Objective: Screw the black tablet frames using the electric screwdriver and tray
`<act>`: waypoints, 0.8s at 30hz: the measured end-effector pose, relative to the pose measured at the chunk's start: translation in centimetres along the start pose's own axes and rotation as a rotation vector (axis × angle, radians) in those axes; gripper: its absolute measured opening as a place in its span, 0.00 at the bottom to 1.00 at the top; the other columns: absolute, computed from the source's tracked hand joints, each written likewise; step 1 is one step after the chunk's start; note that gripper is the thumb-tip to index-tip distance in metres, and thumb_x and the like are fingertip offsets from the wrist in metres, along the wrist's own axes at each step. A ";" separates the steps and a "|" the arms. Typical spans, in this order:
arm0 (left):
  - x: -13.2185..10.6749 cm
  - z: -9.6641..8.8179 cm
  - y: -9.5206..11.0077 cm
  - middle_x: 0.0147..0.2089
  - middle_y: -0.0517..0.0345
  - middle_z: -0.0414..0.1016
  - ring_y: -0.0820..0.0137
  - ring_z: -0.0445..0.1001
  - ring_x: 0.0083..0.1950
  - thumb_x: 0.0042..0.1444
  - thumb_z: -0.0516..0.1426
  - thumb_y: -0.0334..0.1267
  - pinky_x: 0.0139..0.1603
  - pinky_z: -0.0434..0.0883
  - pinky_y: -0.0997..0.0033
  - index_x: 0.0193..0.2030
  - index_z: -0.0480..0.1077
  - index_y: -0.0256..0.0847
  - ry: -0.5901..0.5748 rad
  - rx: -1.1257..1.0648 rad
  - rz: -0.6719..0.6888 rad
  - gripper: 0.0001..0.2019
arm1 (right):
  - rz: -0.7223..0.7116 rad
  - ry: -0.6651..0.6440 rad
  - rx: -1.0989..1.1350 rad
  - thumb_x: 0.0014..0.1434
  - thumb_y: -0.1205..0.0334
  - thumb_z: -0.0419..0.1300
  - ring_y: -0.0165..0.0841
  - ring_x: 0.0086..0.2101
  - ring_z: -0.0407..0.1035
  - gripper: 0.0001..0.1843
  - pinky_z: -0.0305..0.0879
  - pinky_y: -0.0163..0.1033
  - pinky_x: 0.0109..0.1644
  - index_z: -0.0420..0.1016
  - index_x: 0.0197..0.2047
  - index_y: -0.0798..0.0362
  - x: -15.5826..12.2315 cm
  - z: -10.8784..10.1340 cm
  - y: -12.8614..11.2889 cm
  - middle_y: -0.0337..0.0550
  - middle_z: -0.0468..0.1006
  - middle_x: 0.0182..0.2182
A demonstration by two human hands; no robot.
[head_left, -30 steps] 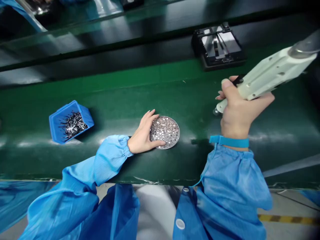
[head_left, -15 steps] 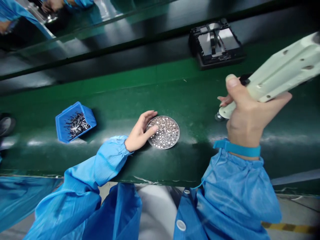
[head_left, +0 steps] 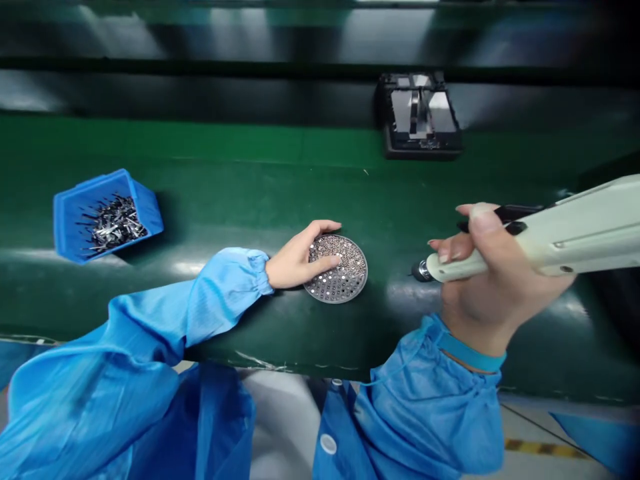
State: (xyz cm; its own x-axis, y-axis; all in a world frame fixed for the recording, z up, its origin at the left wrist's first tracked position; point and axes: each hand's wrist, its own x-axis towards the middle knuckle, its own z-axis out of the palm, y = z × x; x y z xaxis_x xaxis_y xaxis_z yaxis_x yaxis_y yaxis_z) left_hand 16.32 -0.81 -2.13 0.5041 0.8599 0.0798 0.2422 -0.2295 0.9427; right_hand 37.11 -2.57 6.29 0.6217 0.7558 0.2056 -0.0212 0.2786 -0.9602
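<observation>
**Dish steadied, driver waiting**

The left hand [head_left: 295, 263] lay spread on the round screw dish [head_left: 340, 270] at mid-surface [head_left: 225, 193], apparently pinning it. The right hand [head_left: 493, 293] gripped the driver [head_left: 550, 237], tip just beside the dish.

Round perforated dish [head_left: 345, 277] looks like shiny metal, filled with small glinting metal screws; blue bin [head_left: 107, 213] is matt plastic holding bright metal parts. Green belt [head_left: 240, 193] smooth, glossy rubbery sheen. Screwdriver [head_left: 560, 240] pale matt plastic with metal tip; sleeves [head_left: 150, 347] thin blue cloth.
</observation>
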 end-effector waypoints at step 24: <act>14.2 -3.7 2.8 0.64 0.41 0.66 0.55 0.68 0.64 0.59 0.61 0.53 0.67 0.65 0.58 0.65 0.62 0.34 -0.086 0.704 -0.271 0.33 | 0.090 0.040 -0.025 0.40 0.57 0.76 0.28 0.15 0.62 0.18 0.68 0.38 0.21 0.71 0.21 0.56 1.1 -0.6 2.1 0.33 0.68 0.14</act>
State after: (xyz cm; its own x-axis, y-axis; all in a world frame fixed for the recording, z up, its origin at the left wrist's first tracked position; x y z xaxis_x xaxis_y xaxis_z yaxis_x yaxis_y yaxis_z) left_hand 21.08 12.44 2.81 0.4078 0.8956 -0.1776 0.8239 -0.2771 0.4944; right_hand 38.27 -1.50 4.36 0.6492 0.7525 0.1112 -0.0593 0.1959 -0.9788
